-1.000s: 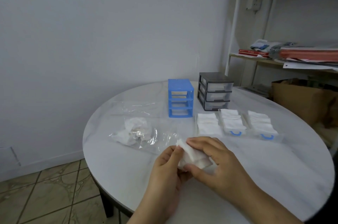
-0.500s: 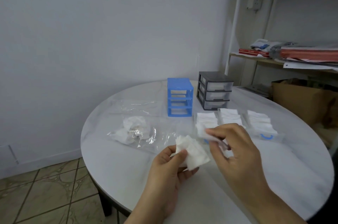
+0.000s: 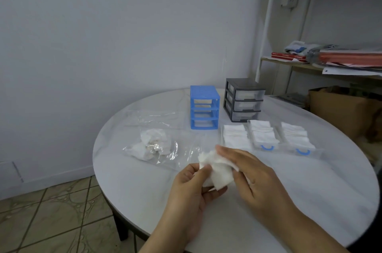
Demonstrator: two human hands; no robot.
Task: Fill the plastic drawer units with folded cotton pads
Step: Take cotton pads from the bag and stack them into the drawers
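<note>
Both hands work one cotton pad above the near part of the round white tabletop.

The left hand pinches the cotton pad by its left edge; its long axis cannot be told. The right hand, fingers fairly straight, lies over it, having come back from the three drawers of folded pads just beyond. Farther back stand the blue drawer unit and the grey drawer unit, fronts toward the pad, near a pale wall.
</note>
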